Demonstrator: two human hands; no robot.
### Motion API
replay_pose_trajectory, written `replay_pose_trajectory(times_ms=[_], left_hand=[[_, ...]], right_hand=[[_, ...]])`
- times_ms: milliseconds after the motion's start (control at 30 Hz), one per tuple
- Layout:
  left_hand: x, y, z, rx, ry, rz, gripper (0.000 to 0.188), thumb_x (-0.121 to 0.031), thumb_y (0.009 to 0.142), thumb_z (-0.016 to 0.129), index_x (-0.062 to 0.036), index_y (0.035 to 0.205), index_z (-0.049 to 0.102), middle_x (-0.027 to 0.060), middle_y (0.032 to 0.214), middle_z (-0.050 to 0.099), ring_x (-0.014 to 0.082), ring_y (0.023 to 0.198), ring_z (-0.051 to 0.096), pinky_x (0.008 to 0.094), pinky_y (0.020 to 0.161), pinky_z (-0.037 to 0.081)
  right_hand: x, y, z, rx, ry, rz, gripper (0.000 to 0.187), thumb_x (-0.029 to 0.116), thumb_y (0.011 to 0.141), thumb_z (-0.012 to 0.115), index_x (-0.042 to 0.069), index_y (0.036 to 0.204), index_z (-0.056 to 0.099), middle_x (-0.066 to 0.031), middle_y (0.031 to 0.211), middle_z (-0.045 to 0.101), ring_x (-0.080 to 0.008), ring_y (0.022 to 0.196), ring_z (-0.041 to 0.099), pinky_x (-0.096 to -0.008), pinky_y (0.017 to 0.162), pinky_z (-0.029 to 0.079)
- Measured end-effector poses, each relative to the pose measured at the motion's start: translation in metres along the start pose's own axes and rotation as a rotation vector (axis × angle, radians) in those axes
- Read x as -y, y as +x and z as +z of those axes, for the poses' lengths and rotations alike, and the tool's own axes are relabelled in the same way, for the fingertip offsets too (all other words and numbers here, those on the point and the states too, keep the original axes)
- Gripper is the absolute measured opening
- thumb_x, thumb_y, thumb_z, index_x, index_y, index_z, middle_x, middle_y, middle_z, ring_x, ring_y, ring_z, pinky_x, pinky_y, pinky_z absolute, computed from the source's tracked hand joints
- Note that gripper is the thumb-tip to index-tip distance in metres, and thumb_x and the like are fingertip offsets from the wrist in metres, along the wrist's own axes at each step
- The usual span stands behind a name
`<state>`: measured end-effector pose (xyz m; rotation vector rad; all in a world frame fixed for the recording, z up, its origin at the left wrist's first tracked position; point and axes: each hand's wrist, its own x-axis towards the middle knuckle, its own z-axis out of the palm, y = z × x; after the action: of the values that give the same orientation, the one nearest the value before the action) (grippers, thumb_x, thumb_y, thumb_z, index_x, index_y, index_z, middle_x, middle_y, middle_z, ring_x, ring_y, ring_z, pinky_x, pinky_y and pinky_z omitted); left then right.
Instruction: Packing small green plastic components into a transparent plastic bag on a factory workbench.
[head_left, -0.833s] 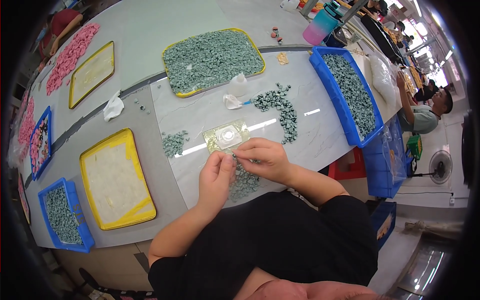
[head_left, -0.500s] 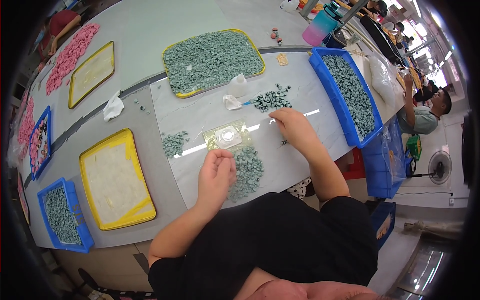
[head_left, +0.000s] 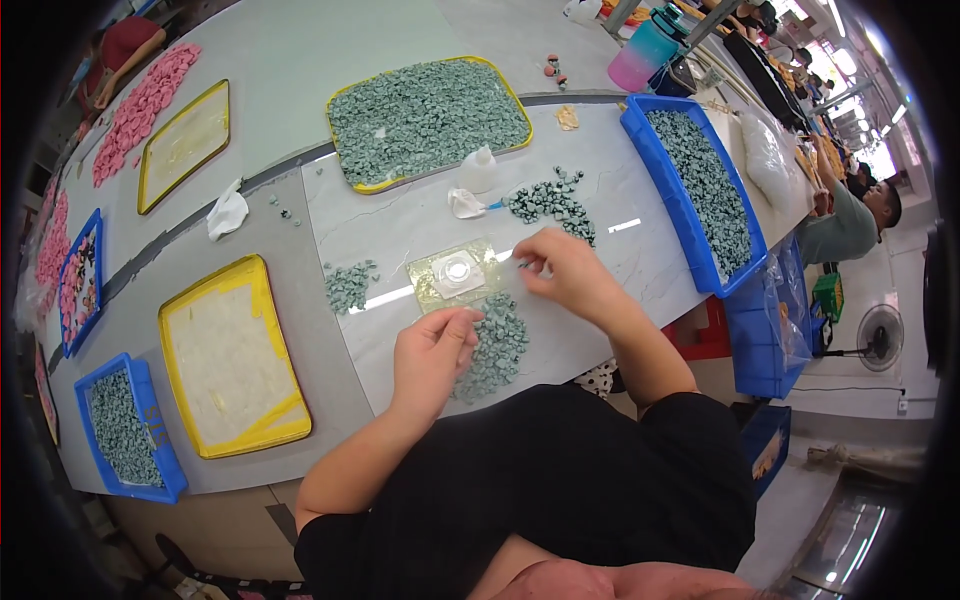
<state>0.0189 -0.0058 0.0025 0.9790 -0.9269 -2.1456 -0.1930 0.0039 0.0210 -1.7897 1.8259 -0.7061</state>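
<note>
Marbled worktop [head_left: 625,270] bearing loose green pieces [head_left: 497,350]: left hand [head_left: 435,355], fingertips together, hold unclear; right hand [head_left: 568,270] pinching a small dark piece [head_left: 523,265], best gripped lightly by its edges.

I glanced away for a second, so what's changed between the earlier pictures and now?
The right hand parted from the left hand, went right over the dark green pieces, then came partway back toward the left hand. What either hand holds is too small to tell. The left hand stayed by the pale green pile; the white bottle stayed put too.
</note>
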Motion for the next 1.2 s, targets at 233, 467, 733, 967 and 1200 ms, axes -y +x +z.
replay_pose_trajectory(times_ms=[233,467,733,967,1200], left_hand=[[0.007,0.005,0.004,-0.023,0.049,-0.035,0.020,-0.017,0.089,0.054,0.0022,0.092,0.058,-0.0002,0.069,0.051,0.0032,0.051,0.039,0.0178,0.044,0.031],[0.005,0.005,0.002,-0.041,0.082,-0.035,0.020,-0.017,0.088,0.056,0.0022,0.094,0.058,0.0004,0.070,0.053,0.0032,0.052,0.041,0.0174,0.045,0.032],[0.006,0.004,0.000,-0.024,0.069,-0.005,0.021,-0.012,0.090,0.050,0.0036,0.104,0.055,0.0032,0.079,0.055,0.0038,0.054,0.042,0.0179,0.047,0.034],[0.000,0.004,-0.002,-0.036,0.028,0.091,0.017,-0.007,0.092,0.043,0.0013,0.106,0.047,0.0102,0.085,0.058,0.0069,0.056,0.043,0.0196,0.048,0.038],[-0.001,0.004,-0.005,-0.047,0.017,0.077,0.009,-0.011,0.092,0.045,-0.0022,0.091,0.045,0.0070,0.077,0.056,0.0057,0.054,0.041,0.0191,0.046,0.034]], right_hand=[[0.024,-0.012,0.013,-0.041,0.038,-0.540,0.019,0.009,0.067,0.071,0.005,0.082,0.061,-0.0074,0.078,0.059,-0.0238,0.069,0.057,-0.0316,0.060,0.046],[0.026,-0.015,0.017,-0.116,-0.045,-0.611,0.020,0.007,0.066,0.071,0.005,0.083,0.062,-0.0060,0.076,0.059,-0.0220,0.069,0.057,-0.0318,0.059,0.047],[0.015,-0.001,0.016,-0.165,-0.100,-0.719,0.025,0.001,0.064,0.069,0.002,0.087,0.062,-0.0058,0.077,0.058,-0.0212,0.067,0.056,-0.0314,0.057,0.045],[0.003,0.012,0.029,-0.245,-0.299,-0.763,0.028,0.003,0.063,0.064,0.000,0.090,0.062,-0.0072,0.081,0.058,-0.0218,0.069,0.056,-0.0314,0.058,0.046],[0.005,0.018,0.038,-0.250,-0.359,-0.824,0.030,0.006,0.062,0.057,-0.001,0.091,0.062,-0.0072,0.081,0.058,-0.0211,0.069,0.056,-0.0309,0.060,0.047]])
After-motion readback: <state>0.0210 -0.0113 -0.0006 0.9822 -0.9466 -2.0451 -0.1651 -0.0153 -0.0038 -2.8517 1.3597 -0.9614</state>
